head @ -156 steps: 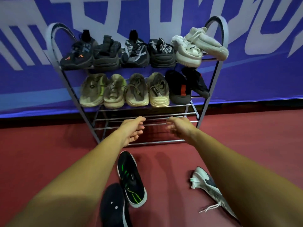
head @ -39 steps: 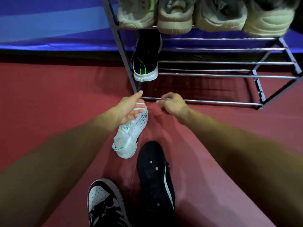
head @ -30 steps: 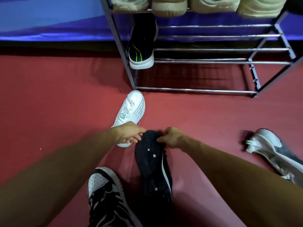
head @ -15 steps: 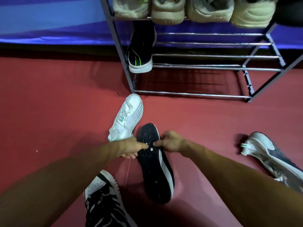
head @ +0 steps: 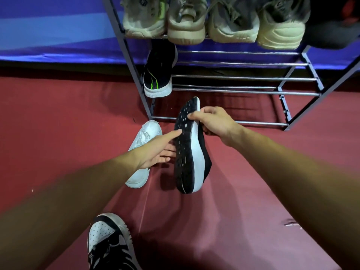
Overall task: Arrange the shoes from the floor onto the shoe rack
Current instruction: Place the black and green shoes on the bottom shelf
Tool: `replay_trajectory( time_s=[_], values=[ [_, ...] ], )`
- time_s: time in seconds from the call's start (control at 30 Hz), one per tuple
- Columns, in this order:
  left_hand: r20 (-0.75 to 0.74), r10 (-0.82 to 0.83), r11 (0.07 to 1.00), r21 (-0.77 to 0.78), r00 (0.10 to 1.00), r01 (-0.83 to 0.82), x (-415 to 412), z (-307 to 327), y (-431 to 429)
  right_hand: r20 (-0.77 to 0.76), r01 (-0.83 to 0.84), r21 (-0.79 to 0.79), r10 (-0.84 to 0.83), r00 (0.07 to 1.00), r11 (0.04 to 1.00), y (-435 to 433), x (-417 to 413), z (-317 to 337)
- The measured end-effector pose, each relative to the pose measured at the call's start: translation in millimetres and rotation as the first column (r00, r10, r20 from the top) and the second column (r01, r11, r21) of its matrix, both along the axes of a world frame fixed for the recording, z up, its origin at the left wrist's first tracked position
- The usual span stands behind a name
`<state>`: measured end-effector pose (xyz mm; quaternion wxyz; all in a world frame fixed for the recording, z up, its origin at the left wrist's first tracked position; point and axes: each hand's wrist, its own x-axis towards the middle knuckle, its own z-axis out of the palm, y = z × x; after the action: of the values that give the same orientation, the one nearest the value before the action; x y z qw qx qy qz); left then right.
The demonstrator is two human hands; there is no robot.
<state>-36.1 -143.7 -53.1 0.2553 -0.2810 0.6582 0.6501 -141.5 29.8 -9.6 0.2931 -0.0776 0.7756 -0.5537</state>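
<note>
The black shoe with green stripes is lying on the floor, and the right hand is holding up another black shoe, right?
Not quite. The head view shows the black shoe with green stripes sitting on the shoe rack, at its left end, not on the floor. The right hand does hold up another black shoe.

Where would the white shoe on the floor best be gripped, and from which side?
Likely its heel end, from above on the near side: the white shoe lies sole-down, toe toward the shoe rack, heel nearest the person, beneath the open left hand.
</note>
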Motion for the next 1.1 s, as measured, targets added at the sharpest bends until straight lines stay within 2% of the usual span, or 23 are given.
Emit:
replay_trajectory(
  time_s=[0.1,0.2,0.27,0.4,0.6,0.73,0.9,0.97,1.1],
  values=[
    [-0.021,0.0,0.997,0.082,1.0,0.002,-7,2,-6,-0.003,-0.023,-0.015,0.023,1.0,1.0,2,-7,6],
    [-0.069,0.09,0.984,0.158,0.994,-0.078,-13,4,-12,0.016,-0.061,-0.121,0.063,0.998,0.991,5,-13,9],
    [-0.094,0.152,0.978,0.156,0.984,-0.136,-17,8,-16,0.034,-0.065,-0.196,0.073,0.997,0.978,8,-19,13],
    [-0.095,0.106,0.987,0.127,0.99,-0.094,-25,19,-24,0.013,-0.077,-0.289,0.084,0.996,0.954,22,-35,28],
    [-0.105,0.158,0.931,0.346,0.982,-0.113,-50,42,-12,-0.018,-0.134,-0.32,0.136,0.991,0.938,29,-51,43],
    [-0.084,0.126,0.912,0.402,0.988,-0.082,-60,47,-6,-0.013,-0.157,-0.363,0.163,0.986,0.918,30,-54,46],
    [-0.065,0.054,0.9,0.435,0.996,-0.021,-53,42,-3,-0.041,-0.304,-0.327,0.308,0.95,0.895,35,-53,53],
    [-0.06,0.028,0.899,0.437,0.998,0.001,-49,43,-2,-0.005,-0.295,-0.343,0.312,0.95,0.892,37,-53,55],
    [-0.085,-0.061,0.908,0.41,0.994,0.091,-41,39,-10,0.208,-0.143,-0.478,0.271,0.94,0.866,46,-55,55]
  ],
)
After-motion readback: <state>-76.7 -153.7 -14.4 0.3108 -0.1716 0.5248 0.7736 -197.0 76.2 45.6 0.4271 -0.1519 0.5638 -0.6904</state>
